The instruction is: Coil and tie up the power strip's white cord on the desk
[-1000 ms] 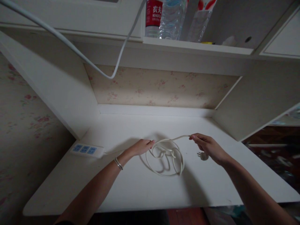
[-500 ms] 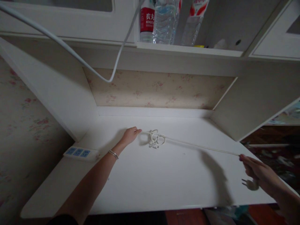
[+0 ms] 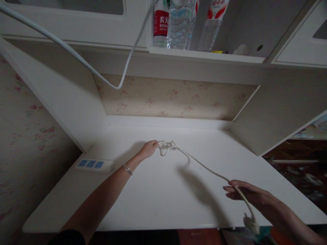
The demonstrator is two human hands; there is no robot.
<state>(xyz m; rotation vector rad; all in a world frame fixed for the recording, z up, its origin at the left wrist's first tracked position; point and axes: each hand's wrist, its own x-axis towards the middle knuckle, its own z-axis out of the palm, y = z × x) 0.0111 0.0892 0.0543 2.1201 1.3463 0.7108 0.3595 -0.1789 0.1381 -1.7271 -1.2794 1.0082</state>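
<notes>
A white power cord (image 3: 201, 164) runs above the white desk between my two hands. Its looped, tangled part (image 3: 165, 147) lies right beside my left hand (image 3: 150, 149), whose closed fingers grip the cord. My right hand (image 3: 251, 194) holds the cord lightly between thumb and fingers, lower and further right. From that hand the end hangs down to a plug (image 3: 251, 224), slightly blurred, near the desk's front edge. At the left, a white power strip (image 3: 94, 165) with blue socket faces lies behind my left forearm.
The white desk (image 3: 158, 200) is closed in by side panels and a flowered back wall (image 3: 166, 97). Overhead, a shelf (image 3: 204, 55) holds several plastic bottles (image 3: 180, 25). A thick white cable (image 3: 76, 56) hangs across the upper left.
My right hand has come left and towards me along the cord, which now sags instead of being stretched straight. The tangle has loosened and changed shape. My left hand has shifted slightly right.
</notes>
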